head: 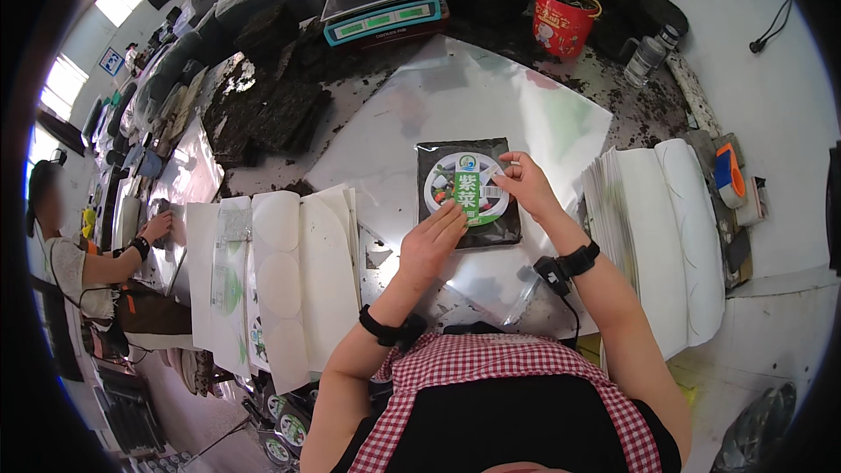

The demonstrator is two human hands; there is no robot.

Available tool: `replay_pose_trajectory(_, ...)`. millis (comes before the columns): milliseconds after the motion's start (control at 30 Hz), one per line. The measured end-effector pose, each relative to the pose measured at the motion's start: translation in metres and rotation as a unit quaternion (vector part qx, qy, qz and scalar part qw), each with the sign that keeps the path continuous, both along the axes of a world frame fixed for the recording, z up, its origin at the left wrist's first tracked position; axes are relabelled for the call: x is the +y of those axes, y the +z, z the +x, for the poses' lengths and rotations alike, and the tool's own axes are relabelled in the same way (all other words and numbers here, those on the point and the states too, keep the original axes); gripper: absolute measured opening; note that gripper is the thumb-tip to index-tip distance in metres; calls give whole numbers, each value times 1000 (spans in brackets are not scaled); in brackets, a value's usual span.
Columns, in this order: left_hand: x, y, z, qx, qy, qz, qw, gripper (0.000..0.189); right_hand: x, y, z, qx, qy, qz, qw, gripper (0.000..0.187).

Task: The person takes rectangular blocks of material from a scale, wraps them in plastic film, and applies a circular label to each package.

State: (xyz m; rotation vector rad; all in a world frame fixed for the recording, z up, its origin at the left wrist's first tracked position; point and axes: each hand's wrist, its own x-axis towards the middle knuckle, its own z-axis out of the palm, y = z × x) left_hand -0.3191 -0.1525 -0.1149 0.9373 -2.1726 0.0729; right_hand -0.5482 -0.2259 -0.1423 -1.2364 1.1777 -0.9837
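In front of me a square, clear-wrapped pack of dark dried seaweed point(499, 236) lies flat on a shiny metal sheet point(394, 138). A round green-and-white printed label point(468, 192) with a barcode covers its middle. My left hand point(430, 240) lies flat, its fingertips on the label's lower left part. At the label's upper right edge is my right hand point(525, 180), fingers curled and spread, thumb tip touching the label. A small pale patch shows beside that thumb; whether it is a loose piece or print, I cannot tell. A clear plastic bag point(496, 292) lies under the pack's near side.
Left lie label sheets point(276, 263); right, a thick white paper stack point(663, 243). Dark seaweed sheets point(269, 115), a digital scale point(384, 10), a red bucket point(565, 18) and a bottle point(647, 59) stand beyond. A tape dispenser point(729, 174) sits far right. Co-workers point(85, 263) are left and opposite.
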Motion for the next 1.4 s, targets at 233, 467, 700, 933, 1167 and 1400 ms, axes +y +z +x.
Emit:
replay_pose_trajectory(233, -13, -46, -9, -53, 47, 145, 987, 28, -13, 1, 13, 313, -21, -229, 921, 44)
replay_pose_trajectory(467, -7, 8, 18, -134, 50, 337, 931, 19, -34, -44, -21, 584, -29, -263, 768, 52)
replay_pose_trajectory(700, -27, -91, 86, 202, 97, 439, 870, 47, 39, -23, 33, 108, -3, -133, 985, 74)
replay_pose_trajectory(933, 1, 99, 251, 560, -558, 384, 477, 53, 117, 33, -42, 315, 33, -307, 897, 49)
replay_pose_trajectory(1167, 46, 160, -5, 394, -517, 333, 683, 50, 206, 20, -342, 504, -452, -20, 735, 46)
replay_pose_trajectory(1400, 70, 203, -90, 316, -685, 364, 546, 40, 328, -2, -360, 539, -311, 159, 767, 73)
